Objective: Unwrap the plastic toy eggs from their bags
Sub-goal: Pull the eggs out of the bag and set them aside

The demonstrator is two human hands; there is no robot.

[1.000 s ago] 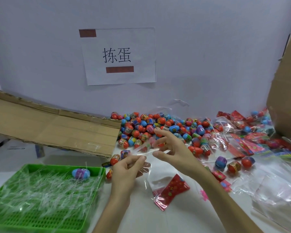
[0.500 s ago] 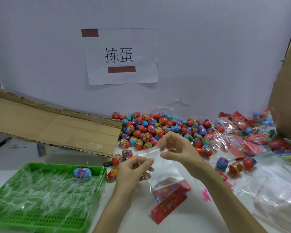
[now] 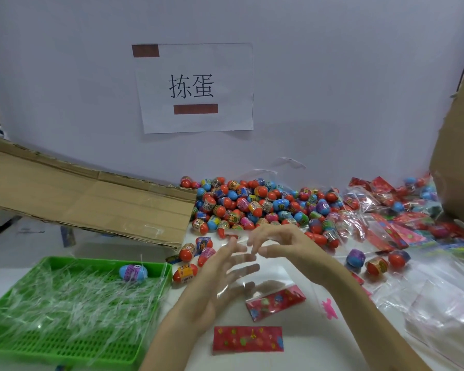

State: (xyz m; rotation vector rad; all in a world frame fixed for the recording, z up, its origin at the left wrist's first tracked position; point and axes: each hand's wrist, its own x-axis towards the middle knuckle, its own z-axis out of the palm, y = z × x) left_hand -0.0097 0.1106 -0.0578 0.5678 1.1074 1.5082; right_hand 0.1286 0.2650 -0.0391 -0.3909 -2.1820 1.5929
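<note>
Left hand spreads straight fingers against a clear bag above the table. Right hand meets it, too blurred to tell its grip. Loose eggs heap by the wall behind, and one blue egg lies in the green tray.

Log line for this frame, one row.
left hand: fingers spread against clear bag | right hand: over bag, grip blurred | red card: loose on table | green tray: one egg
</note>
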